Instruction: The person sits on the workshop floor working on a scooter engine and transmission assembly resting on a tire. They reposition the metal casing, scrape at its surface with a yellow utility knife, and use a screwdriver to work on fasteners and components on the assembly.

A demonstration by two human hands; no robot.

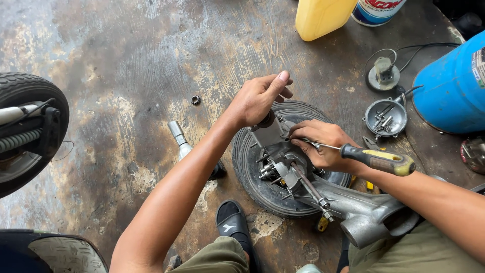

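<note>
A small black scooter wheel (252, 169) lies flat on the stained concrete floor, with a silver metal swing-arm casing (366, 212) running off it to the lower right. My left hand (260, 98) grips a grey metal part (269, 132) that stands on the wheel hub. My right hand (323, 144) holds a screwdriver with a black and yellow handle (381, 160); its thin shaft points left toward the grey part. A long bolt (310, 187) lies across the hub.
A round metal dish with bolts (386, 119) sits right of the wheel, beside a blue cylinder (452, 86). A yellow jug (323, 17) stands at the top. A chrome tool (180, 139) and small gear (195, 100) lie left. Another tyre (30, 131) is far left.
</note>
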